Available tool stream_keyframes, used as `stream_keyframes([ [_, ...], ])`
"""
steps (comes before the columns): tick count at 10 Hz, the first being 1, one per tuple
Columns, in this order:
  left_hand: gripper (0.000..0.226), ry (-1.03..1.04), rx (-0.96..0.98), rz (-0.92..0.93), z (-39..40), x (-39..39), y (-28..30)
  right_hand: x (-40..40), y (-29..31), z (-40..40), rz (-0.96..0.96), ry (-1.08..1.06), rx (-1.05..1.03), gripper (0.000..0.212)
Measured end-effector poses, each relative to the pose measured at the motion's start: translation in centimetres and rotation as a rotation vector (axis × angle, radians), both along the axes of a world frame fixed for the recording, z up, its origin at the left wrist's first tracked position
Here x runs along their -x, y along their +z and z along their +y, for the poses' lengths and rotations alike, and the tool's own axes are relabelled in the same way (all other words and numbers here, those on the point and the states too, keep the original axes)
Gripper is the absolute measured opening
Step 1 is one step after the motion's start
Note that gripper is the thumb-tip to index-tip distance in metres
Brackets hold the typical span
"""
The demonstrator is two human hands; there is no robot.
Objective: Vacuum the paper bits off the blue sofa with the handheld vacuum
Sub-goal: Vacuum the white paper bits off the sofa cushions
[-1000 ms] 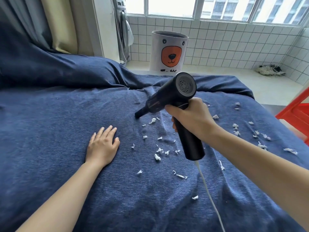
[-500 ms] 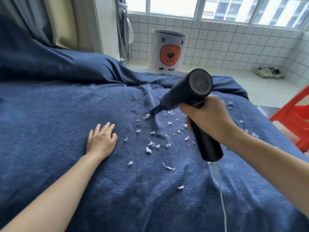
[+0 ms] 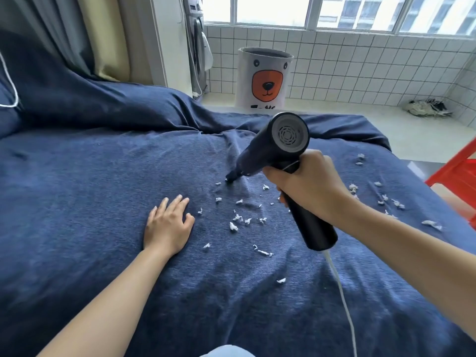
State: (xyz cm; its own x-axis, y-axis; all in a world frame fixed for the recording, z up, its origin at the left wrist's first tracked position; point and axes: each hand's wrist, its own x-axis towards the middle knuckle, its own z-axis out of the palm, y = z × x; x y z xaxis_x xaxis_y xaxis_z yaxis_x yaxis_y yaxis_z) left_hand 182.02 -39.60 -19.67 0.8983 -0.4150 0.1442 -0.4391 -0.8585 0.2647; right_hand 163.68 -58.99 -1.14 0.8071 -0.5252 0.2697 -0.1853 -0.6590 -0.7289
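Note:
My right hand (image 3: 306, 186) grips the handle of the black handheld vacuum (image 3: 278, 145). Its narrow nozzle tip (image 3: 230, 178) touches the fabric of the blue sofa (image 3: 77, 202), among white paper bits (image 3: 237, 220) scattered across the middle of the seat. More paper bits (image 3: 386, 199) lie to the right of my arm. A white cord (image 3: 342, 300) trails from the handle's end toward me. My left hand (image 3: 167, 222) rests flat on the sofa, fingers spread, left of the bits.
A white bin with an orange bear face (image 3: 265, 78) stands on the tiled ledge beyond the sofa. A red plastic chair (image 3: 456, 173) is at the right edge. Shoes (image 3: 427, 108) lie by the tiled wall. Curtains (image 3: 64, 34) hang at the back left.
The nozzle has swept across the far bits and now presses on the fabric near the upper left of the cluster; fewer bits lie around the tip. My left hand stays put.

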Motion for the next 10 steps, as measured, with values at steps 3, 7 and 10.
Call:
stream_keyframes([
  [3, 0.051, -0.002, 0.022, -0.010, 0.1, 0.1, -0.1, 0.1, 0.0, 0.0, 0.012, -0.064, -0.030, 0.026],
  [7, 0.052, 0.001, 0.020, -0.013, 0.2, 0.3, -0.1, -1.5, -0.7, 0.0, -0.010, -0.074, -0.057, 0.028],
  [10, 0.052, 0.002, 0.016, -0.021, 0.2, 0.0, -0.3, -1.4, 0.0, 0.6, -0.005, -0.018, -0.235, 0.024],
])
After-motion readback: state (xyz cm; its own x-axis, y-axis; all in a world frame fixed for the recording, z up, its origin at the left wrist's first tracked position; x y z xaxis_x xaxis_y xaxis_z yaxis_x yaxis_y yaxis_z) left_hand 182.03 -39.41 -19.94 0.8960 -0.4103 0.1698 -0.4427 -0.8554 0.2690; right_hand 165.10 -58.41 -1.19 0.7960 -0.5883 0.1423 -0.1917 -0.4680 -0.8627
